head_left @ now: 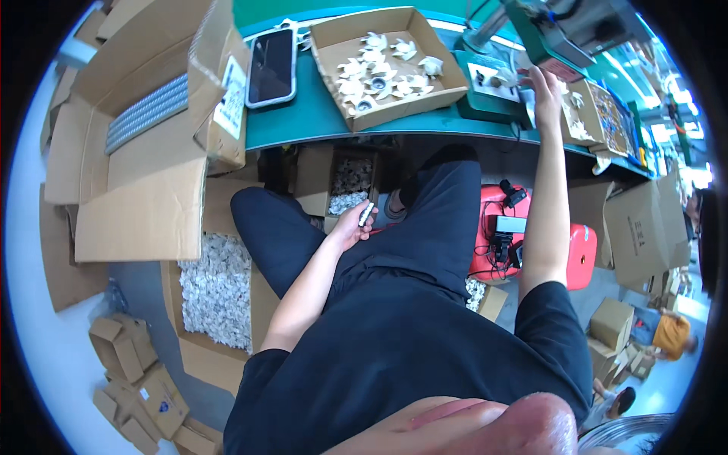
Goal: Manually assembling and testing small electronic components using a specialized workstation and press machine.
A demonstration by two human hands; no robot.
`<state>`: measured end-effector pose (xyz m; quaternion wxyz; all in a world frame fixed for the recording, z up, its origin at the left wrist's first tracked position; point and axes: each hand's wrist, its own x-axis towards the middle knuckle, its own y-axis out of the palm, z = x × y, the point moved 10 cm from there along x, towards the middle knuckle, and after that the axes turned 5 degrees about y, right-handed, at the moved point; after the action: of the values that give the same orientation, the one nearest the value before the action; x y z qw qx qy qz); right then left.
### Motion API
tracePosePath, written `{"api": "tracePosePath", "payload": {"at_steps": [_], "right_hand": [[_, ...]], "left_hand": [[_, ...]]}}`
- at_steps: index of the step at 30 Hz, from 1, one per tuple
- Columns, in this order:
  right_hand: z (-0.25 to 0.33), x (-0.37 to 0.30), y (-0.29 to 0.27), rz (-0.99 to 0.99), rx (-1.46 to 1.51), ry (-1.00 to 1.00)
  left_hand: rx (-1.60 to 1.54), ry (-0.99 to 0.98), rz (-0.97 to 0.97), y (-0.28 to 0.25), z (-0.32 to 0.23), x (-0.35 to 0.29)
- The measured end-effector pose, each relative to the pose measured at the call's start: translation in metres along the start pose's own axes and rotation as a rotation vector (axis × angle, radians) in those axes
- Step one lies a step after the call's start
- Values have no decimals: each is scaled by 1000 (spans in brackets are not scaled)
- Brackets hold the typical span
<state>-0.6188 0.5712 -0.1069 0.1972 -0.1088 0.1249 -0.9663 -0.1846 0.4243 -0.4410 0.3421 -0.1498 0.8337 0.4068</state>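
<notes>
My left hand (350, 230) rests over my lap, its fingers closed round a small white part (366, 214) with a ridged look. Stretched out over the green bench, my right hand (545, 89) is at the fixture of a green bench press (485, 106). Its fingers are bent together beside the light fixture plate (493, 82), and whatever they hold is too small to make out. Left of the press, a shallow cardboard tray (327, 76) holds several white fan wheels (377, 67), some with a dark round centre.
A phone (271, 67) lies left of the tray. An open carton (136, 197) with grey rods stands at the left. Below are a box of whitish small parts (216, 292) and a red stool (580, 258) with cables. More part trays (610, 121) sit right of the press.
</notes>
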Motion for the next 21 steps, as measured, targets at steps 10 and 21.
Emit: {"api": "tracePosePath", "payload": {"at_steps": [10, 21], "right_hand": [[67, -88, 28, -406, -137, -514], [133, -217, 190, 460, -285, -645]], "left_hand": [[-2, 95, -41, -11, -2, 3], [-87, 301, 392, 96, -78, -88]]}}
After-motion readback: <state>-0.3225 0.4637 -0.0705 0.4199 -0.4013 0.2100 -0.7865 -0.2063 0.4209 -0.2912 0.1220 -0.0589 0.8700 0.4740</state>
